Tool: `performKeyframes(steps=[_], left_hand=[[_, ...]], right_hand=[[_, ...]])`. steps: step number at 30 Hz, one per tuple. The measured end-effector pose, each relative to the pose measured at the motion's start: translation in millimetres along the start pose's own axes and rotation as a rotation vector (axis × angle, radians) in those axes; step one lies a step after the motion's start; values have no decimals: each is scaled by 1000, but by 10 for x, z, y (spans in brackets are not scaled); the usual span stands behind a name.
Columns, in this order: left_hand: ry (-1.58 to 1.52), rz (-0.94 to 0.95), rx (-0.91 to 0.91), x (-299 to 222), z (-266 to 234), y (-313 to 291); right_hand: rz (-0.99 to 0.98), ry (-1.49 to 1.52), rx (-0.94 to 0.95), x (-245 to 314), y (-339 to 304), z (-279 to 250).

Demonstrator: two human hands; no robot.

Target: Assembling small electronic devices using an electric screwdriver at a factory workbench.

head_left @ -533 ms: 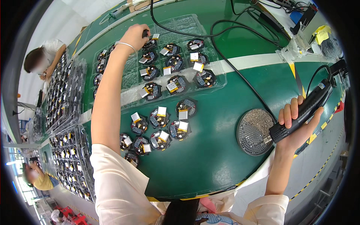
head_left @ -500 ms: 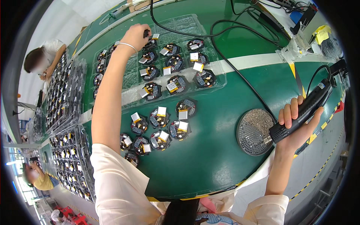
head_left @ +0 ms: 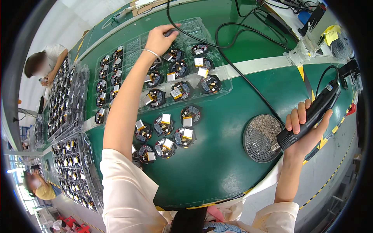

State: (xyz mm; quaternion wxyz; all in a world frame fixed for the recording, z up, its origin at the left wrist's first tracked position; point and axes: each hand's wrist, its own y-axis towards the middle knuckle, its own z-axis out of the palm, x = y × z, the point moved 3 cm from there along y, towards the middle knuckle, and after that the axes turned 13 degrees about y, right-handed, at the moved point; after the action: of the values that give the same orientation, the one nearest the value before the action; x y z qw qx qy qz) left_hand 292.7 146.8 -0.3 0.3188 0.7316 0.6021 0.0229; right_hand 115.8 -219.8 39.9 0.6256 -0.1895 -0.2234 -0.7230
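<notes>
Black driver (head_left: 311, 119) sits gripped in your right hand (head_left: 304, 136), tip at the dish (head_left: 253, 146); your left hand (head_left: 158, 42) pinches a dark part (head_left: 169, 33) over the tray (head_left: 193, 25), probably placing it, which calls for gentle release.

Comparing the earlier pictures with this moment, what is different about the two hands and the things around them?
The left hand, holding a small dark object, has moved rightward over the clear plastic tray. No new grasp or release is visible. The right hand still grips the black cylindrical power tool; the round grey perforated dish and the loose black round circuit modules stay in place.
</notes>
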Motion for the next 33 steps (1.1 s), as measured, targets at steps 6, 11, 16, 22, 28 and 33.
performKeyframes(steps=[6, 11, 16, 22, 28, 33], left_hand=[[-68, 48, -39, -287, 255, 78], [200, 207, -238, -376, 504, 185], [40, 191, 186, -267, 508, 162], [110, 80, 79, -136, 195, 7], [301, 86, 124, -368, 284, 0], [540, 101, 86, -457, 325, 25]], right_hand=[[-6, 8, -28, -4, 17, -17], [3, 28, -61, -56, 10, -4], [18, 31, -89, -47, 15, -35], [-22, 49, -63, 33, 38, -43], [-54, 38, -93, 40, 72, -71], [-15, 75, -84, -11, 58, -55]])
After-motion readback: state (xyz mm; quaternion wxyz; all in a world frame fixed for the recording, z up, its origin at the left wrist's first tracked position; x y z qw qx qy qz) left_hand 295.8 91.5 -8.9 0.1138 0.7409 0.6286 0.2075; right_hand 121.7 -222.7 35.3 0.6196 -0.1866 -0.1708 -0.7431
